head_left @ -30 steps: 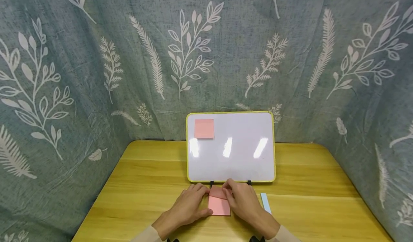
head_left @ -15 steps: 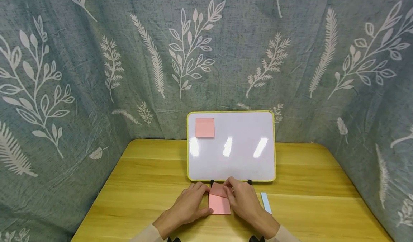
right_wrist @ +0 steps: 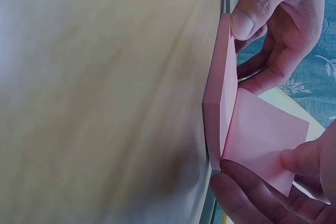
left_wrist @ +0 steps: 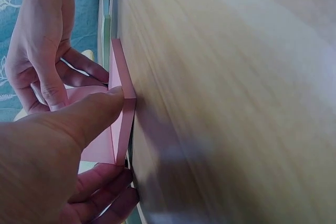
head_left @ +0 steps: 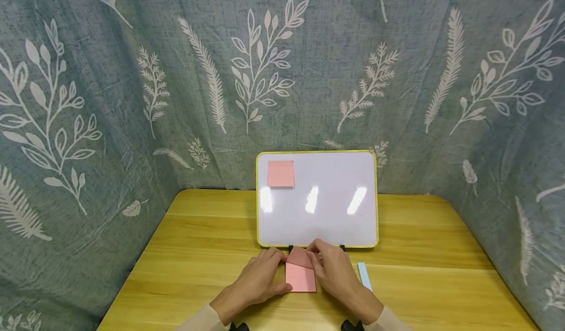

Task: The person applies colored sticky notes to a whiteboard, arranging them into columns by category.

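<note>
A pink sticky note pad point(head_left: 301, 279) lies on the table before the whiteboard. My left hand point(head_left: 262, 274) grips it at the left, its thumb on the near corner point(left_wrist: 118, 92) and its fingers at the far side. Between thumb and fingers, my right hand point(head_left: 334, 271) pinches the pad's top sheet point(right_wrist: 262, 129). That sheet is bent up from the pad and still joined to it along one edge, as the right wrist view shows. Part of the pad's far side is hidden under the raised sheet.
A whiteboard point(head_left: 326, 228) with a yellow frame stands on black feet behind the hands. One pink sticky note point(head_left: 280, 173) is on its upper left. A light blue strip point(head_left: 364, 276) lies right of my right hand, partly covered. A leaf-patterned curtain surrounds the table point(head_left: 203, 252).
My right hand has moved slightly away and to the right, drawing the pinched sheet a little with it. The left hand keeps its place on the pad.
</note>
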